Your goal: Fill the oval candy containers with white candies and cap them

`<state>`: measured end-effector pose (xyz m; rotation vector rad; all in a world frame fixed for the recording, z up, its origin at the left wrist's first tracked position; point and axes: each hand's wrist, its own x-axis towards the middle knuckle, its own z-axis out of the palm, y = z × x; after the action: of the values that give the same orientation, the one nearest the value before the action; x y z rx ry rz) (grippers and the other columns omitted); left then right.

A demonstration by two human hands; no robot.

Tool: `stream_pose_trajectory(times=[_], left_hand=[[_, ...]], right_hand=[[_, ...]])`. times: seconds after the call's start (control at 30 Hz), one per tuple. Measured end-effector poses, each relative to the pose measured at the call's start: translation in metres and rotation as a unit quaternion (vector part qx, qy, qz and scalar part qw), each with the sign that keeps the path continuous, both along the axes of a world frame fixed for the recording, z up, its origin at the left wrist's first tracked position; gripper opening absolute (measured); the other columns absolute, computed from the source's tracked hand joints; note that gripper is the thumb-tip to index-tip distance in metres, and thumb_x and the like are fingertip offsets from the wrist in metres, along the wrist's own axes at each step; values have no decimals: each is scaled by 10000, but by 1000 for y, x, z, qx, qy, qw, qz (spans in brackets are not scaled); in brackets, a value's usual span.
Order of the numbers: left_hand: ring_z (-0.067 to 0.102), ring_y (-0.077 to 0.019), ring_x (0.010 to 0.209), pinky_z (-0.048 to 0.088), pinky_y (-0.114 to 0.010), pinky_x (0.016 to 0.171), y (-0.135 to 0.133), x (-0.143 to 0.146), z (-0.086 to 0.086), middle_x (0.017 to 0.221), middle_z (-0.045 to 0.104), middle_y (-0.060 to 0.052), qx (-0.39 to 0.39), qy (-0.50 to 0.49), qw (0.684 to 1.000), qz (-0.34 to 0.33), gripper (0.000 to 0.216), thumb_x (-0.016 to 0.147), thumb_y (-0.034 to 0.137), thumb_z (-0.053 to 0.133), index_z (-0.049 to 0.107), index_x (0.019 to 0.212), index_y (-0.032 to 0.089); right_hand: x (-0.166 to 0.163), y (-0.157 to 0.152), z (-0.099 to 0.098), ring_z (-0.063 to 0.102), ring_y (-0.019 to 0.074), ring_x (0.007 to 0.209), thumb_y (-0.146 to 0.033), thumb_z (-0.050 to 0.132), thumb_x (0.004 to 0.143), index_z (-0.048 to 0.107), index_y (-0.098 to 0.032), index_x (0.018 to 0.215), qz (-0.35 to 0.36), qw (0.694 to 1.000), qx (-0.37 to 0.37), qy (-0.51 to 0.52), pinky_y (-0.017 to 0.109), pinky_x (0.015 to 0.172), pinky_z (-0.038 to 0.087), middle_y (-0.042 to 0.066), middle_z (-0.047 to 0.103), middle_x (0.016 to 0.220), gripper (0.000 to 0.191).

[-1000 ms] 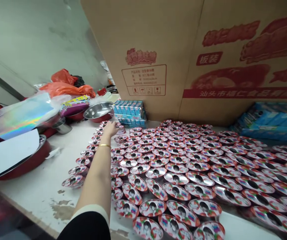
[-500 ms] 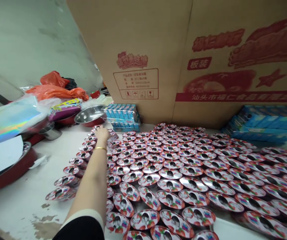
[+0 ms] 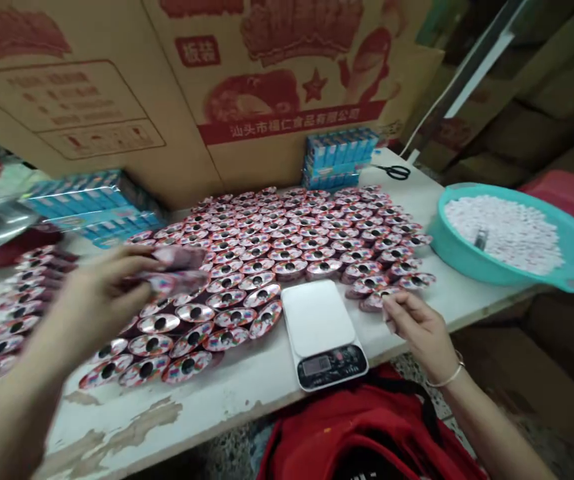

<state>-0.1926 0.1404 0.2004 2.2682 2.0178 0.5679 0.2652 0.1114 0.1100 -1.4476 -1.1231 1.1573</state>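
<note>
My left hand (image 3: 99, 293) is blurred by motion over the left part of the table. Its fingers are closed on two small pink printed pouches (image 3: 181, 283) with oval ends. Under and beyond it stand many rows of the same oval-topped pouches (image 3: 271, 241), each with a dark round hole in its top. My right hand (image 3: 419, 330) is at the right front of these rows, thumb and fingers pinched together beside a pouch (image 3: 377, 300). Whatever is in that pinch is too small to make out. Between my hands lies a white kitchen scale (image 3: 318, 320).
A turquoise basin (image 3: 497, 267) holding small white pieces (image 3: 507, 230) stands at the right edge. Wrapped blue boxes (image 3: 339, 157) and black scissors (image 3: 395, 173) lie at the back, before a large cardboard carton (image 3: 187, 93). A metal bowl (image 3: 1, 230) sits far left.
The view has swung right, bringing in the scale, the basin and my right hand. My left hand has come back from the far left rows and now holds pouches.
</note>
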Motion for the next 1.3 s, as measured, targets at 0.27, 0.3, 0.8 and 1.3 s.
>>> stream_pose_trajectory(times=[0.27, 0.3, 0.8, 1.3], left_hand=[[618, -176, 944, 498, -275, 824, 4, 219, -46, 1039, 655, -70, -182, -53, 959, -212, 269, 705, 80, 473, 693, 820, 185], [621, -181, 935, 497, -281, 823, 6, 228, -50, 1033, 655, -76, -195, -33, 957, -214, 272, 700, 72, 479, 696, 820, 182], [586, -199, 1091, 448, -297, 977, -11, 234, -21, 1218, 623, -31, -265, 52, 946, -177, 375, 723, 118, 462, 724, 975, 210], [659, -232, 946, 464, -268, 772, -113, 106, -102, 1044, 722, -37, -342, 167, 921, 85, 374, 740, 192, 452, 717, 994, 263]], right_hand=[[57, -38, -1, 430, 83, 492, -487, 732, 782, 586, -179, 722, -57, 995, -8, 81, 175, 428, 341, 4, 537, 631, 345], [64, -40, -3, 430, 84, 489, -488, 735, 777, 588, -180, 721, -65, 994, -11, 86, 175, 423, 339, 4, 537, 630, 346], [83, -43, -19, 438, 64, 484, -451, 743, 779, 591, -177, 747, -56, 985, -44, 157, 159, 409, 299, -7, 542, 647, 315], [25, -32, -15, 445, 84, 471, -517, 714, 771, 574, -190, 815, 92, 991, -50, 82, 191, 409, 310, 3, 596, 665, 359]])
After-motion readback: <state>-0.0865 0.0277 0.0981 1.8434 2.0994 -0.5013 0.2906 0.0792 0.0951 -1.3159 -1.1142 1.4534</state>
